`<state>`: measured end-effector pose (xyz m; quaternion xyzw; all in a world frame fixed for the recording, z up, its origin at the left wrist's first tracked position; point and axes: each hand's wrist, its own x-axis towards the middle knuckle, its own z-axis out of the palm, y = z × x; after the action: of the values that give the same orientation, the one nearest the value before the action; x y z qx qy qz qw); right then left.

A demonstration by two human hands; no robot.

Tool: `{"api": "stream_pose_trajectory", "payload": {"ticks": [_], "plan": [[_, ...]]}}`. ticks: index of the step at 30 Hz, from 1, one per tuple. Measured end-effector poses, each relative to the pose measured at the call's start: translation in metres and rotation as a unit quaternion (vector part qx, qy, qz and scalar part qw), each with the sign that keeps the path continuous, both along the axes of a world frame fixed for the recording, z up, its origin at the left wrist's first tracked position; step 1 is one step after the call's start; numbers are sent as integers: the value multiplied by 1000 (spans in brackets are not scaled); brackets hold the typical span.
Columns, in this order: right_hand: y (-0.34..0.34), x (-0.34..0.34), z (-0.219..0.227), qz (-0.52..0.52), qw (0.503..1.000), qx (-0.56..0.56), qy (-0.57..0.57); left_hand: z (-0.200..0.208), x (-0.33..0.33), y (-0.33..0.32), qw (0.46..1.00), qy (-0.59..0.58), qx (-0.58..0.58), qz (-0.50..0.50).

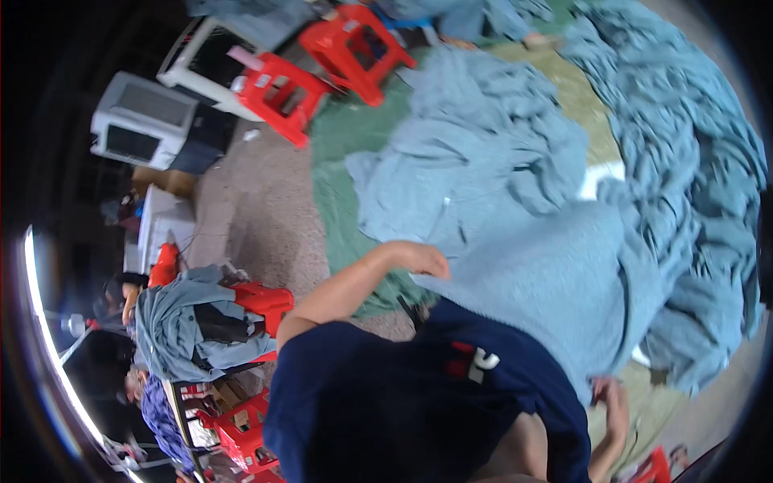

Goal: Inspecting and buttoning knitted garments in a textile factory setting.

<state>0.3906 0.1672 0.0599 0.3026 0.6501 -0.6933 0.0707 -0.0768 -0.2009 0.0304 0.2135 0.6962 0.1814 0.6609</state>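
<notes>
A light blue knit fabric piece is spread in front of my body, its near part smooth and drawn out between my hands. My left hand is closed on its left edge, the fingers pinched at a corner. At the lower right, my right hand has its fingers bent at the near right edge of the same fabric; slight blur hides the exact grip. Beyond, a rumpled heap of the same blue fabric lies on a green ground sheet.
More bunched blue fabric runs along the right side. Red plastic stools stand at the upper left, near white-framed box-like units. Blue cloth drapes over something at left, near another person's purple patterned sleeve.
</notes>
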Motion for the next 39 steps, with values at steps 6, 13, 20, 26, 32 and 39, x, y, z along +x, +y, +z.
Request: {"api": "stream_pose_trajectory", "payload": {"ticks": [6, 13, 20, 26, 32, 39], "plan": [[11, -96, -21, -176, 854, 488, 27, -58, 64, 60, 936, 124, 273, 187], [14, -143, -45, -160, 762, 627, -30, -38, 99, 71, 925, 59, 296, 230], [28, -139, -42, -132, 762, 634, 1, -39, 117, 29, 913, 14, 265, 310], [28, -142, -42, -138, 766, 627, 8, -83, 99, -3, 916, 45, 207, 342], [27, -131, -37, -217, 753, 620, -29, -103, 66, -4, 873, 76, 213, 431], [0, -117, -18, -229, 806, 544, -53, -44, 46, 101, 869, 219, 380, 230]]}}
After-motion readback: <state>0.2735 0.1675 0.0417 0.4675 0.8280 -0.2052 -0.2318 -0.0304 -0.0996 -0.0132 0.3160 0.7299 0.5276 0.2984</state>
